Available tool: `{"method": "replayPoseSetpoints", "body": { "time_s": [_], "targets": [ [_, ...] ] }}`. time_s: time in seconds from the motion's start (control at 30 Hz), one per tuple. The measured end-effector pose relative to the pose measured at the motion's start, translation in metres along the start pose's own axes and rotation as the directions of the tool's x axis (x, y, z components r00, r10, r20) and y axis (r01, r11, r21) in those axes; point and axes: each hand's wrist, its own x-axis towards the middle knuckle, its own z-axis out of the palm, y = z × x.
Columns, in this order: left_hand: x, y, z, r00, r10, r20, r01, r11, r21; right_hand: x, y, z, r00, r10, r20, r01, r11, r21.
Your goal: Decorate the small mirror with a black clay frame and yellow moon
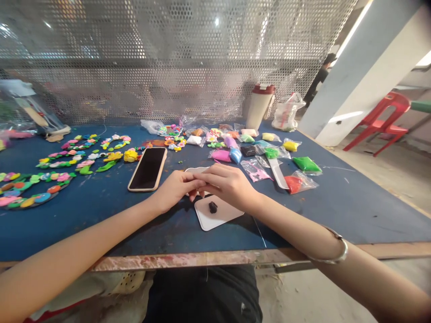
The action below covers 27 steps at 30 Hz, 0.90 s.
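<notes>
**Both grips closed together over a white mat; held contents hidden.**

The left grip (175,190) and right grip (229,184) meet at the fingers, drawn narrow; whether they hold anything cannot be told from this view. A small dark clay lump (213,207) sits on the white mat (218,216) just below the grips, not touching them. Risk: a dropped right wrist could knock or flatten the lump. A phone (147,169) lies just left of the left grip, exposed to a sideways swing. The rusty front edge (188,261) of the bench (340,211) runs near the mat, so a push toward the body could send the mat over. Ahead and right of the grips, clay bags (305,164) and a white comb (278,172) limit movement; blue bench surface extends beyond them.
</notes>
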Motion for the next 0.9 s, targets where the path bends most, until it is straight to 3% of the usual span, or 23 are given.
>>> {"method": "replayPoseSetpoints", "body": {
  "time_s": [0.17,0.37,0.53,0.73,0.9],
  "targets": [
    [0.001,-0.007,-0.003,0.999,-0.023,0.045,0.03,0.985,-0.17,-0.002,0.001,-0.003,0.998,0.022,0.053,-0.016,0.994,-0.106],
    [0.001,-0.005,-0.008,0.997,-0.048,0.055,0.06,0.966,-0.25,-0.004,0.004,-0.006,0.995,0.054,0.082,-0.039,0.983,-0.182],
    [0.001,-0.004,-0.014,0.993,-0.061,-0.103,0.02,0.935,-0.353,-0.005,0.007,-0.008,0.978,0.209,0.003,-0.208,0.974,-0.09],
    [0.004,-0.008,-0.023,0.938,-0.069,-0.339,-0.117,0.859,-0.498,-0.006,0.01,-0.008,0.925,0.378,-0.036,-0.376,0.926,0.043],
    [0.005,-0.007,-0.023,0.92,-0.079,-0.385,-0.156,0.825,-0.543,-0.006,0.011,-0.004,0.871,0.491,0.003,-0.482,0.853,0.2]
  ]
}}
